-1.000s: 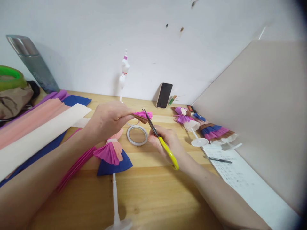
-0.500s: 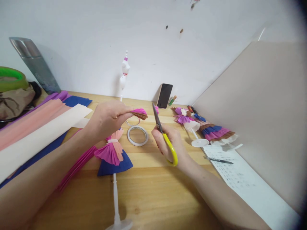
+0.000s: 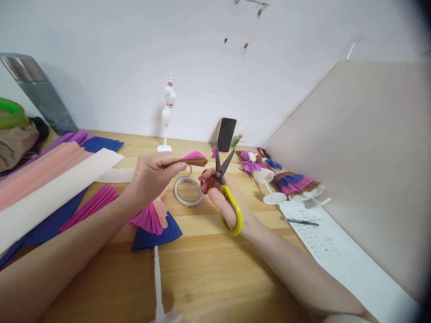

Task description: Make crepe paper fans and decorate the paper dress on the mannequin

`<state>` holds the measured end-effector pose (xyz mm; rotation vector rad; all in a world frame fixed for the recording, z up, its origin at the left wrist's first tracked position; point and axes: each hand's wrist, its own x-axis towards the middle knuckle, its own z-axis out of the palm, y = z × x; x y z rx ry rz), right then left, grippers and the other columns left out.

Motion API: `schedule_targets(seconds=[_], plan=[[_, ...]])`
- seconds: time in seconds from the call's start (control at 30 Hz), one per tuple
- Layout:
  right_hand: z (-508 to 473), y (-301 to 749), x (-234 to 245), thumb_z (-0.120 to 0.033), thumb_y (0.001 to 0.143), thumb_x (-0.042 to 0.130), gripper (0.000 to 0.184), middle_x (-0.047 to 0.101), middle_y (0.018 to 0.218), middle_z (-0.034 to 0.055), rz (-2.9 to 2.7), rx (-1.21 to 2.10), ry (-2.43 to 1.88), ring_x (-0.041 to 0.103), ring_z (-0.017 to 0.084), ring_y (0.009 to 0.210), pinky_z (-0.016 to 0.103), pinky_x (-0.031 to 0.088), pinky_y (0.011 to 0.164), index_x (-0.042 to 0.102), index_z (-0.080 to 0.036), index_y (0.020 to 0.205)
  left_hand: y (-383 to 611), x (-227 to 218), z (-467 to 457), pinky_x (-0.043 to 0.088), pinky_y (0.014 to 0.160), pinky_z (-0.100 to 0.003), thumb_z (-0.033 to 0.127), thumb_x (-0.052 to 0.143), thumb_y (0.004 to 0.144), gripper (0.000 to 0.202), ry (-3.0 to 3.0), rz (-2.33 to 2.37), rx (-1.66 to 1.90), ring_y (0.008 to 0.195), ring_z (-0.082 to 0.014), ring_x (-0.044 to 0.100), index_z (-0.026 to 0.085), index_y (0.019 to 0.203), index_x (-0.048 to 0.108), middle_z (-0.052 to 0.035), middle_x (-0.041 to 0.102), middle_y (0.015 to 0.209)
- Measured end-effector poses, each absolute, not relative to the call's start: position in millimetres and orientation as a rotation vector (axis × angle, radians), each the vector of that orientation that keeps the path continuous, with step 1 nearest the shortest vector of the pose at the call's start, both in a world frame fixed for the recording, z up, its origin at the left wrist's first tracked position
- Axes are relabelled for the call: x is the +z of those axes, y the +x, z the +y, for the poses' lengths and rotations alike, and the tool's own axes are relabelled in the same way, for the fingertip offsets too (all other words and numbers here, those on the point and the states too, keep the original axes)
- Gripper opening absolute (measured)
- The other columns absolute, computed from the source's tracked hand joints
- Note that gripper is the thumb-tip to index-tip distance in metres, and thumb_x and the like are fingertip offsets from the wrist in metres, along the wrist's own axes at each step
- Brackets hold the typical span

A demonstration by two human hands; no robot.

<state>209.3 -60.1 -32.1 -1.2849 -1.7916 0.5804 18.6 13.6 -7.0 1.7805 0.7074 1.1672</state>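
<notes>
Between thumb and fingers, my left hand (image 3: 155, 172) pinches a small pleated bundle of pink and brown crepe paper (image 3: 196, 159). My right hand (image 3: 227, 202) grips yellow-handled scissors (image 3: 232, 211), their dark blades parted and pointing up, just right of the bundle and apart from it. A scrap of pink paper (image 3: 213, 153) shows behind the blade tip. Below my left hand stands a small dress form in a pink, peach and blue paper dress (image 3: 156, 224); its upper part is hidden by the hand. A roll of tape (image 3: 188, 202) lies between my hands.
Crepe paper strips (image 3: 60, 179) cover the left side. At the back are a bare white mannequin (image 3: 168, 103), a phone (image 3: 226, 134) and a metal bottle (image 3: 40, 94). Dressed figures (image 3: 251, 163), a pen (image 3: 303, 222) and a written sheet (image 3: 330, 251) lie right, beside a panel (image 3: 367, 157).
The scissor blades have opened, and my right hand has shifted slightly left. My left hand still holds the bundle, now turned a little and slightly lower. The whole view has swung slightly right.
</notes>
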Motion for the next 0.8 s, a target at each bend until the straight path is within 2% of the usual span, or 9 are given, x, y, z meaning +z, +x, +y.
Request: schedule_targets(seconds=[0.1, 0.2, 0.3, 0.43, 0.57, 0.63, 0.7, 0.8], plan=[[-62, 208, -31, -0.066, 0.089, 0.043, 0.047, 0.057, 0.097, 0.0077, -1.779, 0.595, -1.239, 0.057, 0.021, 0.082, 0.038, 0.048, 0.074, 0.046, -0.022, 0.107, 21, -5, 7, 0.055, 0.091, -0.034, 0.023, 0.064, 0.085, 0.021, 1.891, 0.756, 1.186, 0.097, -0.021, 0.072, 0.027, 0.098, 0.079, -0.0004, 0.078, 0.102], [-62, 207, -34, -0.067, 0.088, 0.043, 0.05, 0.057, 0.102, 0.0088, -1.788, 0.559, -1.221, 0.056, 0.021, 0.082, 0.038, 0.048, 0.073, 0.046, -0.022, 0.109, 22, -6, 4, 0.056, 0.088, -0.033, 0.024, 0.064, 0.084, 0.021, 1.96, 0.812, 1.208, 0.096, -0.0211, 0.072, 0.028, 0.098, 0.079, 0.0004, 0.078, 0.101], [-60, 209, -33, -0.064, 0.09, 0.04, 0.048, 0.058, 0.097, 0.0077, -1.805, 0.482, -1.237, 0.056, 0.021, 0.08, 0.038, 0.048, 0.073, 0.047, -0.021, 0.11, 22, -6, 5, 0.057, 0.087, -0.033, 0.024, 0.065, 0.084, 0.019, 1.947, 0.802, 1.194, 0.093, -0.0214, 0.072, 0.027, 0.097, 0.079, -0.0008, 0.079, 0.099], [-51, 220, -26, -0.055, 0.088, 0.052, 0.042, 0.056, 0.098, 0.0114, -1.844, 0.028, -1.439, 0.055, 0.024, 0.085, 0.039, 0.047, 0.077, 0.053, -0.017, 0.107, 20, -3, 9, 0.056, 0.089, -0.03, 0.025, 0.067, 0.084, 0.019, 1.781, 0.746, 1.245, 0.092, -0.0179, 0.071, 0.028, 0.098, 0.079, 0.0004, 0.078, 0.102], [-40, 237, -16, -0.041, 0.087, 0.055, 0.033, 0.059, 0.101, 0.0169, -1.925, -0.38, -1.762, 0.056, 0.029, 0.091, 0.039, 0.044, 0.077, 0.062, -0.015, 0.105, 14, 4, 16, 0.057, 0.068, -0.027, 0.026, 0.071, 0.077, 0.016, 1.631, 0.973, 1.391, 0.07, -0.0152, 0.068, 0.024, 0.09, 0.08, 0.0005, 0.077, 0.077], [-39, 247, -10, -0.036, 0.086, 0.055, 0.025, 0.064, 0.092, 0.015, -2.059, -0.346, -2.006, 0.059, 0.028, 0.083, 0.035, 0.041, 0.068, 0.067, -0.017, 0.098, 12, 8, 19, 0.056, 0.061, -0.027, 0.025, 0.071, 0.075, 0.013, 1.605, 1.009, 1.404, 0.063, -0.0147, 0.065, 0.02, 0.082, 0.08, 0.0002, 0.074, 0.067], [-42, 255, -3, -0.032, 0.085, 0.054, 0.021, 0.067, 0.079, 0.0112, -2.188, -0.182, -2.238, 0.06, 0.024, 0.068, 0.031, 0.034, 0.057, 0.069, -0.019, 0.089, 11, 11, 20, 0.055, 0.059, -0.027, 0.025, 0.071, 0.073, 0.012, 1.593, 0.999, 1.403, 0.062, -0.0144, 0.065, 0.018, 0.078, 0.079, -0.0004, 0.072, 0.065], [-48, 261, 5, -0.025, 0.084, 0.053, 0.019, 0.07, 0.074, 0.009, -2.355, -0.044, -2.319, 0.062, 0.022, 0.065, 0.029, 0.026, 0.053, 0.071, -0.02, 0.084, 11, 12, 21, 0.054, 0.059, -0.027, 0.025, 0.071, 0.072, 0.011, 1.571, 0.978, 1.374, 0.062, -0.0139, 0.064, 0.018, 0.077, 0.079, -0.0005, 0.072, 0.065]])
